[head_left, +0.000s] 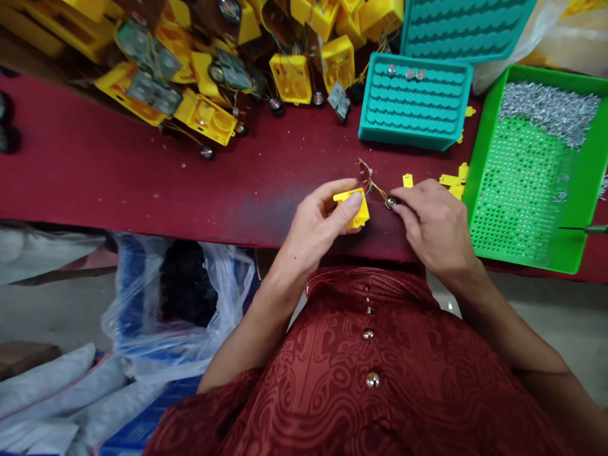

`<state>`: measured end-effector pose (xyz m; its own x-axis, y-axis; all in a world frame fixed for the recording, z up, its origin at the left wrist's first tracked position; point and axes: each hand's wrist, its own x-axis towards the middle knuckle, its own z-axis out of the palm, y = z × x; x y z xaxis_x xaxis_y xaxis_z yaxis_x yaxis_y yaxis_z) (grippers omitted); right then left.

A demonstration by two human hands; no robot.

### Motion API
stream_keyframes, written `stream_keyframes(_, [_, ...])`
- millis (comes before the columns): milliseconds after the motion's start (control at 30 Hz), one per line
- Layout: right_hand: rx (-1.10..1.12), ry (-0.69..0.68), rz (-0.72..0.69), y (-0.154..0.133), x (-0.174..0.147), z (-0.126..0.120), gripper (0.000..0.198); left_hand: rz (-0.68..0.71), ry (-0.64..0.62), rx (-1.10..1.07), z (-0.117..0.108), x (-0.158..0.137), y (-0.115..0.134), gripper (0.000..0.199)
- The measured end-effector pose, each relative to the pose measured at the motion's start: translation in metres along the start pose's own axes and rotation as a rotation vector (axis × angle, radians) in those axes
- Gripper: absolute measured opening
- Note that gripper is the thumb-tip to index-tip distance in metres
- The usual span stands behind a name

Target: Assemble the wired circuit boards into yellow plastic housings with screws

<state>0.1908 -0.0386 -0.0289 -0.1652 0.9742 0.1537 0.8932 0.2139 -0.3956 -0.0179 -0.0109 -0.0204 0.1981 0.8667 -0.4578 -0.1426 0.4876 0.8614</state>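
Fingers of the left hand (313,225) are closed around a small yellow housing (361,214), a little below the centre of the frame, with the thumb pressed across its face. Such a grip probably serves to keep the box steady, because thin wires (377,189) join it, as it seems, to a small circuit board (365,171) just above. The right hand (439,221) pinches between thumb and fingertip a round black part (391,202) with a shiny face; from where I stand, I judge it is held apart so that the wires stay free.

At the right of the frame, the green tray (483,152) holds a heap of silvery screws (546,104) at its upper end, perhaps so placed to be near the right hand. Its bottom is pierced with many little holes. Above the hands, the teal tray (413,111) has wavy ridges in rows, smooth like moulded plastic, and three silver discs (411,74) lie on it. Flat yellow tabs (456,180) rest beside the green tray. In the upper left, more yellow housings (291,79), boxy and hollow, are piled loosely with their wires tangled. Dark red cloth (228,196), dull and speckled, covers the table.
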Motion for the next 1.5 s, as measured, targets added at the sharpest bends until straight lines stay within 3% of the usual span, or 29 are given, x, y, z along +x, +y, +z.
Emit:
stream_keyframes(133, [-0.048,-0.150,-0.008,0.007,0.006,0.001,0.026,-0.034,-0.046,-0.126,-0.001,-0.004,0.003,0.047])
stream_keyframes(267, [-0.020,-0.097,-0.009,0.011,0.008,-0.001,0.019,-0.132,-0.074,-0.283,-0.003,-0.008,0.003,0.037])
stream_keyframes(400, [0.332,0.038,0.141,0.004,0.007,-0.009,0.015,-0.221,-0.040,-0.413,-0.001,-0.012,0.000,0.028])
stream_keyframes(500, [0.666,0.019,0.295,-0.010,0.005,-0.015,0.015,-0.228,-0.043,-0.450,0.003,-0.013,-0.003,0.023])
stream_keyframes(567, [0.742,0.013,0.293,-0.019,0.004,-0.016,0.014,-0.206,-0.076,-0.472,0.005,-0.013,-0.004,0.020])
stream_keyframes(800, [0.440,0.069,-0.009,-0.028,-0.001,-0.011,0.011,-0.140,-0.088,-0.378,0.008,-0.014,-0.009,0.029])
stream_keyframes(967, [0.246,0.101,-0.123,-0.030,-0.004,-0.010,0.013,-0.049,-0.061,-0.311,0.011,-0.015,-0.014,0.038])
stream_keyframes(1300, [0.124,-0.055,-0.017,-0.034,-0.006,-0.011,0.026,0.032,-0.010,-0.129,0.016,-0.014,-0.021,0.044])
stream_keyframes(1500, [0.043,-0.039,-0.005,-0.034,-0.006,-0.008,0.026,0.037,0.029,-0.107,0.018,-0.015,-0.021,0.046])
